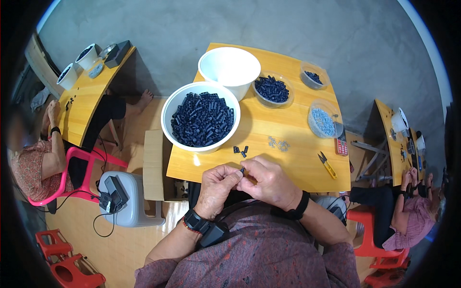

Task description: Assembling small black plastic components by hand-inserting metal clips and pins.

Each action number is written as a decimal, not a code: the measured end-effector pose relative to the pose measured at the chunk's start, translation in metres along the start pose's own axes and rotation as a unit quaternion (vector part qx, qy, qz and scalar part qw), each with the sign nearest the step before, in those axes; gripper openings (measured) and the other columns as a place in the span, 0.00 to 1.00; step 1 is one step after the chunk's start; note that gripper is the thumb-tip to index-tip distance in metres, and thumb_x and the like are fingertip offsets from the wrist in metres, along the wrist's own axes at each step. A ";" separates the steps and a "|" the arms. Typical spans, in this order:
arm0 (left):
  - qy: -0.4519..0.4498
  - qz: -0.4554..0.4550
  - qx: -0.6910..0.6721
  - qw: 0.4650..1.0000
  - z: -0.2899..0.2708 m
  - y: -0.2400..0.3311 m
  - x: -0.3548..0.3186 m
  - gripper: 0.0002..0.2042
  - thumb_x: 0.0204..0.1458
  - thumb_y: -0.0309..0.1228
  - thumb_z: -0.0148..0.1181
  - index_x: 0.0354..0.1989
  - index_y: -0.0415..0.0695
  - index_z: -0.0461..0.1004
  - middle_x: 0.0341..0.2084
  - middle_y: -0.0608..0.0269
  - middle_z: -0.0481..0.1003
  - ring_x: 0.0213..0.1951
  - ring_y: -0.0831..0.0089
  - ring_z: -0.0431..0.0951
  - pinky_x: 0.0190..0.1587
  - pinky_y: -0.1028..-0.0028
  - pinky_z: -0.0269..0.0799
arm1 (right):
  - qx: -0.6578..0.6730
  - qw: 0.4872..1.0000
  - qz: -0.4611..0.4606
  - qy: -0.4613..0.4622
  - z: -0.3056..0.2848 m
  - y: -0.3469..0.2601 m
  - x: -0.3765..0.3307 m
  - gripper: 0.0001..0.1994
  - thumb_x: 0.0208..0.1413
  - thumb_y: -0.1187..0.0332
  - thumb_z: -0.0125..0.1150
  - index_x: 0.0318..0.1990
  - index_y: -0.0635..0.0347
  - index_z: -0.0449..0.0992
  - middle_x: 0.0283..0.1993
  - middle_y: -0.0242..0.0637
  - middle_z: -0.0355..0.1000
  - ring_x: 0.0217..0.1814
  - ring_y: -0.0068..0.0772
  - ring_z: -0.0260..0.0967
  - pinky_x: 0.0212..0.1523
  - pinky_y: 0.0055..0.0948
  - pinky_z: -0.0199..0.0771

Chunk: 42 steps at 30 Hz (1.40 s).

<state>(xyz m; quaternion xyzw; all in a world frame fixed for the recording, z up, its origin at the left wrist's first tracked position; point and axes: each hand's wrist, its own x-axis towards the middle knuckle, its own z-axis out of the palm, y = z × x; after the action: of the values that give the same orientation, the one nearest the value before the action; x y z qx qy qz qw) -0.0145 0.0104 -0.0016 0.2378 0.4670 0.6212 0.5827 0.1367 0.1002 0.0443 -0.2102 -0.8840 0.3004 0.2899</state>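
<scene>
My left hand (217,188) and my right hand (270,181) meet at the table's front edge, fingers closed in a pinch. Between their fingertips a small black plastic part (242,170) shows; most of it is hidden. Just beyond lie a few loose black plastic parts (241,150). To their right is a scatter of small clear pieces (278,143). A large white tub (166,120) full of black parts stands beyond my left hand. Yellow-handled thread snips (328,165) lie to the right of my right hand.
Behind the full tub stands another white tub (229,65). Clear bowls hold black parts (272,90), more black parts (313,77) and bluish clear pieces (322,121). A red box (341,147) sits at the right edge. Other people work at side tables. A cardboard box (153,165) stands left.
</scene>
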 end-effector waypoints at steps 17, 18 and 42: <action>0.014 0.078 0.113 0.990 0.004 -0.002 -0.005 0.04 0.56 0.20 0.59 0.30 0.37 0.77 0.26 0.69 0.77 0.28 0.84 0.73 0.33 0.81 0.70 | -0.014 0.999 -0.040 -0.017 0.005 0.008 -0.013 0.10 0.49 0.76 0.67 0.40 0.64 0.77 0.30 0.42 0.72 0.28 0.43 0.72 0.30 0.35 0.74; 0.025 0.084 0.119 0.989 0.006 0.000 -0.006 0.04 0.56 0.20 0.59 0.29 0.38 0.77 0.24 0.70 0.75 0.26 0.84 0.72 0.30 0.81 0.69 | 0.045 0.998 -0.033 -0.019 0.001 0.010 -0.011 0.10 0.51 0.76 0.67 0.42 0.64 0.78 0.31 0.42 0.72 0.28 0.42 0.72 0.30 0.34 0.74; 0.527 0.223 -0.019 0.820 -0.119 0.005 0.025 0.11 0.50 0.22 0.60 0.42 0.41 0.68 0.35 0.66 0.68 0.38 0.77 0.68 0.48 0.75 0.65 | -0.081 0.995 0.050 -0.022 0.002 0.038 0.002 0.03 0.55 0.77 0.61 0.36 0.64 0.76 0.34 0.47 0.69 0.38 0.53 0.72 0.39 0.45 0.73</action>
<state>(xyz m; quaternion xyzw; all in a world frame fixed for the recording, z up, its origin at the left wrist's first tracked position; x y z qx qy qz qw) -0.1226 -0.0017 -0.0570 -0.0393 0.6254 0.7731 0.0977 0.1410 0.1279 0.0191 -0.2698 -0.9001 0.2465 0.2372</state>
